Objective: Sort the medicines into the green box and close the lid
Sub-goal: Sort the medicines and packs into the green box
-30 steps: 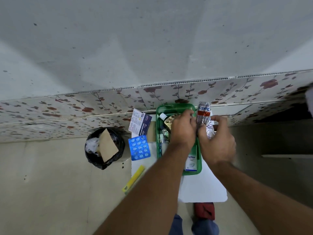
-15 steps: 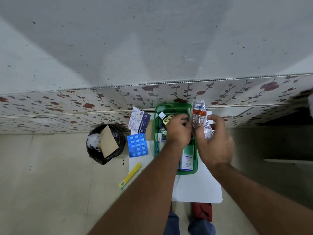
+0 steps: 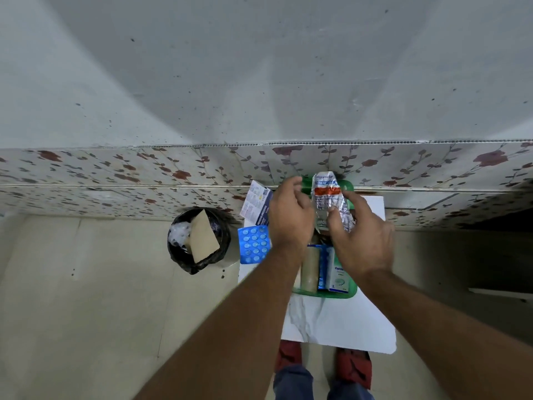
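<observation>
Room: grey wall, floral tile band below it, beige floor; small white table against the wall.
Foil strip: crumpled silver medicine strip w/ red band, held upright over the far end of the green box, sticking up past the fingertips.
R hand: thumb + fingers pinched on the strip's lower part; back of hand to camera, forearm coming in from lower right.
L hand: just left of the strip, above the box; fingers loosely curled, back of hand up. Can't tell if it holds anything or touches the strip.
Green box: on the table, lid off. Inside, near end: white-teal carton, blue pack, beige roll side by side. Rest hidden under the hands.
Table, left of box: blue blister pack lying flat; blue-white carton beyond it, by the wall.
Floor: black-lined bin left of table, w/ brown envelope + white scrap inside.
</observation>
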